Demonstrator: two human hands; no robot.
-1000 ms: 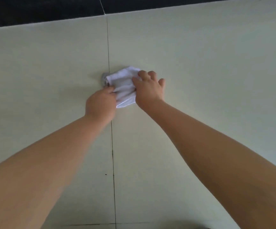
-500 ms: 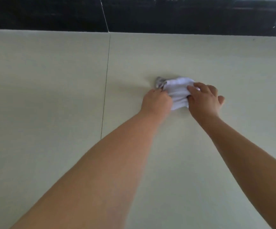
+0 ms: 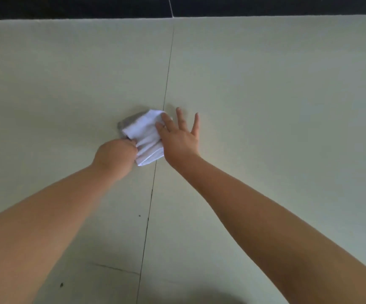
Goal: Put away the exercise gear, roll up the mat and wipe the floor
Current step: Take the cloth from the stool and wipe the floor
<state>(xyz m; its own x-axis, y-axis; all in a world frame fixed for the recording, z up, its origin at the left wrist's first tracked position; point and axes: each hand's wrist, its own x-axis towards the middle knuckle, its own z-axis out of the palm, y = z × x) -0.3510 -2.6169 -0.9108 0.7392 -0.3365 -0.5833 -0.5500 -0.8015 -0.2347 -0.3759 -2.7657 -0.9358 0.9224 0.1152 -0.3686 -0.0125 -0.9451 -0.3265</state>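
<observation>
A crumpled white cloth [image 3: 144, 134] with a grey part at its far left lies on the pale tiled floor [image 3: 265, 106], just left of a tile joint. My left hand [image 3: 117, 156] grips the cloth's near left edge with curled fingers. My right hand [image 3: 179, 137] lies flat with its fingers spread; its inner fingers press the cloth's right side while the outer ones rest on the bare floor.
A dark band [image 3: 68, 6] runs along the far edge of the floor. A thin dark tile joint [image 3: 155, 172] runs from far to near between my arms. Small dark specks [image 3: 61, 284] mark the near tiles.
Both hands slid the cloth back to the left, up to the tile joint. My right hand has uncurled and now lies spread flat instead of holding the cloth.
</observation>
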